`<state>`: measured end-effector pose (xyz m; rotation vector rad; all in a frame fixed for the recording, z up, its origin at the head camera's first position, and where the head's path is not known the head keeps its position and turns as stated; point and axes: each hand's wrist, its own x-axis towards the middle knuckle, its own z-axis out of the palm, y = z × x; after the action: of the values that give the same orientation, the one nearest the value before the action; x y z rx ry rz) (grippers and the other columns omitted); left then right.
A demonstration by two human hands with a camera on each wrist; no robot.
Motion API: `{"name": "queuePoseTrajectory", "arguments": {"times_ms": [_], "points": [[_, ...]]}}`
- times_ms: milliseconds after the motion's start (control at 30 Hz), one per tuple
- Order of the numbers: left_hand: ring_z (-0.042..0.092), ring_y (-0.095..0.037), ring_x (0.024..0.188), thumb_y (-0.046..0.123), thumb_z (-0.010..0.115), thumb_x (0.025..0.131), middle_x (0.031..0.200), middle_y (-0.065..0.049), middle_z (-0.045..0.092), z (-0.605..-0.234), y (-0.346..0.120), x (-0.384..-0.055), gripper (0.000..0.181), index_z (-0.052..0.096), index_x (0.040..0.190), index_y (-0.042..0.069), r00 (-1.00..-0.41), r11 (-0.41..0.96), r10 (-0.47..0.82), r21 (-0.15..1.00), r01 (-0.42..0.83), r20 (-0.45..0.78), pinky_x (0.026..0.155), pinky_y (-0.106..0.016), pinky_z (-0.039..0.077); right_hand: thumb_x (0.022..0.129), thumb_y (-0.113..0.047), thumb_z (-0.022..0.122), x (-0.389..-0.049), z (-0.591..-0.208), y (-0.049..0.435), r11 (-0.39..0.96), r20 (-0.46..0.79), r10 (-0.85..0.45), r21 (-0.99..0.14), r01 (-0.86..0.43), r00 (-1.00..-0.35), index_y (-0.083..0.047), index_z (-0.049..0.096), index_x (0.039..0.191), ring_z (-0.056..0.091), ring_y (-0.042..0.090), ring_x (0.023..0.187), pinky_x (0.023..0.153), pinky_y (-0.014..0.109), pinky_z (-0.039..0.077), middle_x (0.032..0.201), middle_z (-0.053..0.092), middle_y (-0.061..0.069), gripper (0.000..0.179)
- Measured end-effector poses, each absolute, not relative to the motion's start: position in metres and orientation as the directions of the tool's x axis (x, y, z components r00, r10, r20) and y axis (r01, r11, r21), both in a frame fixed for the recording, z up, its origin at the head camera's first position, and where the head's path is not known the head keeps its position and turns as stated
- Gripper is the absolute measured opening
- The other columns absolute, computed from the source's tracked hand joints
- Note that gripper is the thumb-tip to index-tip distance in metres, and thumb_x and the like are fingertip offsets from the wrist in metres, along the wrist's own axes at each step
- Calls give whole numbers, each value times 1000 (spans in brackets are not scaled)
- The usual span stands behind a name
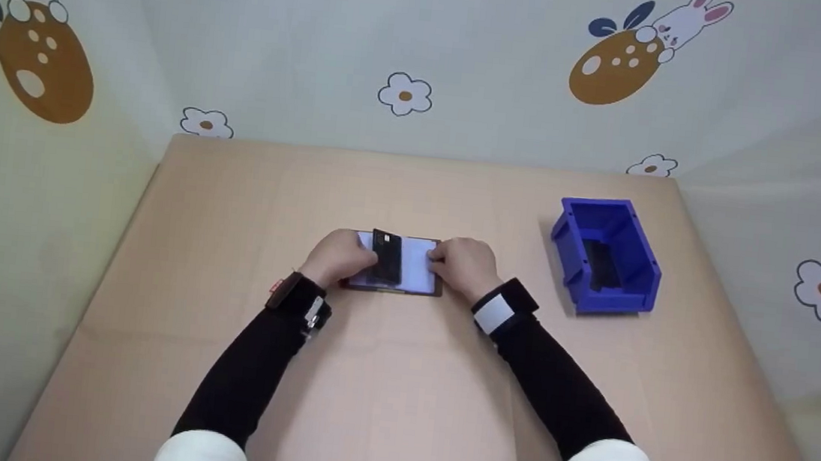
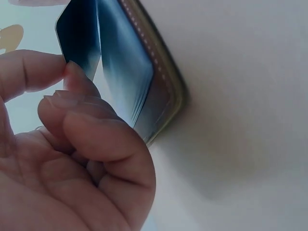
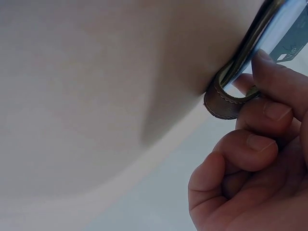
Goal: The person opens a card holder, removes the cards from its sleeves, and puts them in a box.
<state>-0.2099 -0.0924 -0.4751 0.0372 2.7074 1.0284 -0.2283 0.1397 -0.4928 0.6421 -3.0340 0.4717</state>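
A brown stitched card holder (image 1: 437, 287) with clear, pale sleeves (image 1: 418, 265) lies open on the table in the head view. My left hand (image 1: 336, 257) pinches a black card (image 1: 387, 257) between thumb and index finger over the sleeves. The left wrist view shows that card (image 2: 79, 36) standing tilted off the stacked sleeves (image 2: 122, 62); its other fingers are curled. At the right end, my right hand (image 1: 469, 265) grips the holder's edge, thumb on the sleeves. A curved brown leather strap (image 3: 224, 105) shows beside those fingers in the right wrist view.
To the right stands a blue plastic bin (image 1: 614, 301) with black flat items (image 1: 601, 264) inside. The tan tabletop (image 1: 380, 393) meets patterned cloth walls (image 1: 306, 62) at the back and sides.
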Motion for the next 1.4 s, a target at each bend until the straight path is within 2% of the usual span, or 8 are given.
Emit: {"name": "queuePoseTrajectory", "arguments": {"times_ms": [200, 533, 1100, 1300, 1400], "points": [[43, -17, 58, 16, 58, 79, 63, 1, 43, -465, -100, -210, 28, 38, 59, 16, -964, 725, 107, 683, -93, -245, 54, -28, 34, 86, -19, 76, -228, -492, 139, 873, 63, -388, -296, -388, -920, -19, 80, 102, 70, 26, 89, 75, 45, 52, 99, 75, 2, 17], [29, -9, 46, 17, 56, 82, 52, 8, 31, -443, -109, -213, 36, 34, 55, 17, -962, 666, 133, 740, -91, -237, 46, -25, 24, 85, -18, 77, -228, -492, 139, 869, 71, -389, -304, -391, -919, -18, 80, 102, 70, 28, 88, 73, 45, 52, 98, 75, 3, 18], [29, -8, 47, 20, 60, 89, 53, 8, 31, -426, -107, -211, 39, 37, 58, 16, -945, 564, 190, 818, -116, -265, 48, -25, 24, 86, -20, 76, -229, -493, 140, 869, 60, -388, -309, -387, -920, -19, 79, 104, 69, 29, 93, 78, 47, 51, 102, 74, 4, 18], [30, -8, 46, 18, 60, 89, 52, 8, 32, -427, -109, -210, 39, 37, 57, 16, -945, 557, 197, 823, -112, -262, 48, -25, 25, 88, -22, 75, -230, -488, 143, 862, 23, -356, -377, -338, -934, -15, 78, 109, 68, 26, 102, 86, 43, 50, 109, 73, 3, 22], [31, -8, 46, 18, 61, 89, 52, 9, 33, -428, -108, -210, 38, 39, 58, 16, -945, 554, 194, 825, -117, -265, 48, -25, 25, 91, -23, 72, -231, -479, 144, 846, 10, -330, -440, -300, -944, -14, 76, 112, 67, 22, 95, 84, 39, 49, 108, 73, 2, 24]]}}
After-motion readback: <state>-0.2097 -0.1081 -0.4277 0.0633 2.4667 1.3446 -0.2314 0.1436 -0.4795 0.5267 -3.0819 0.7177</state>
